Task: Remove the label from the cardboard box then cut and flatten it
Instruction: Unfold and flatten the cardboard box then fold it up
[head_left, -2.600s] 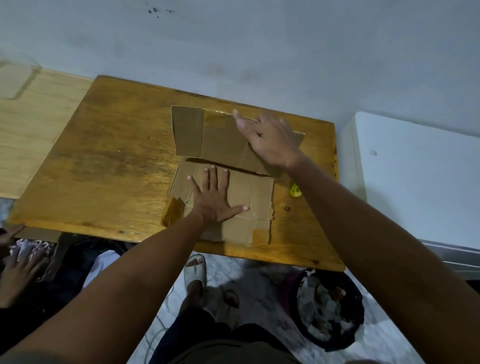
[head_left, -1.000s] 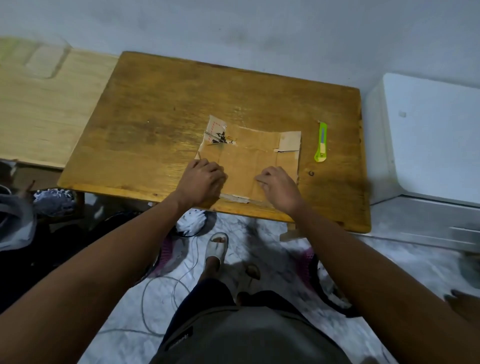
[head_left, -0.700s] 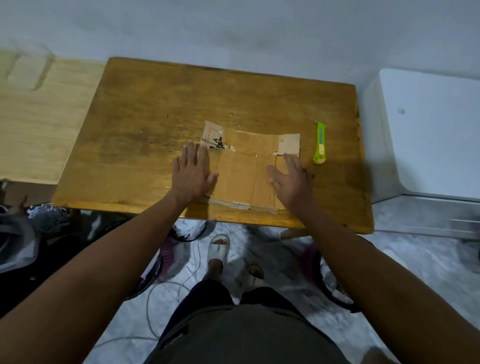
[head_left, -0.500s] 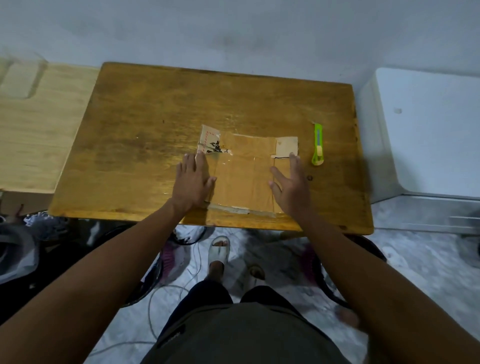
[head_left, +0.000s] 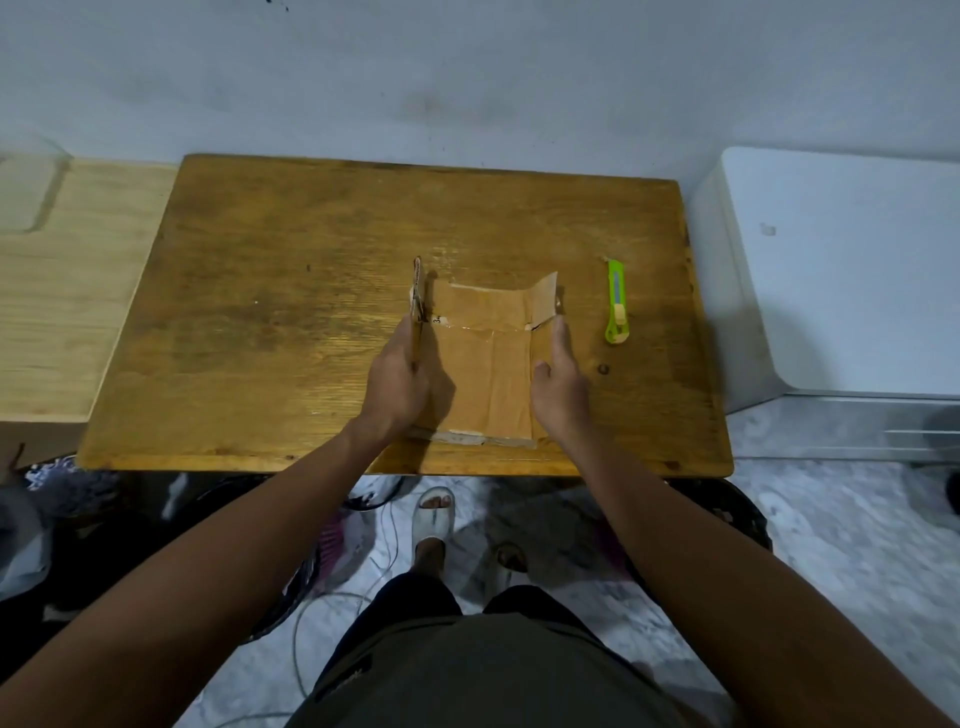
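The cut cardboard box (head_left: 488, 374) lies on the wooden table (head_left: 270, 312) near its front edge, bottom panel flat with tape strips across it. Its two side flaps stand raised. My left hand (head_left: 397, 384) holds the left flap (head_left: 417, 291), which stands nearly upright between thumb and fingers. My right hand (head_left: 558, 387) holds the right flap (head_left: 544, 304), thumb inside and fingers along the outside. A torn label remnant shows at the left flap's base. A green utility knife (head_left: 616, 309) lies on the table just right of the box, apart from both hands.
A white appliance (head_left: 841, 280) stands against the table's right side and a lighter wooden surface (head_left: 62, 291) adjoins on the left. Dark bins (head_left: 727, 509), cables and my sandalled feet (head_left: 434, 512) are on the floor under the front edge.
Both hands pressed flat on the folded cardboard before. They have since moved to its sides and lifted the left and right flaps up off the table.
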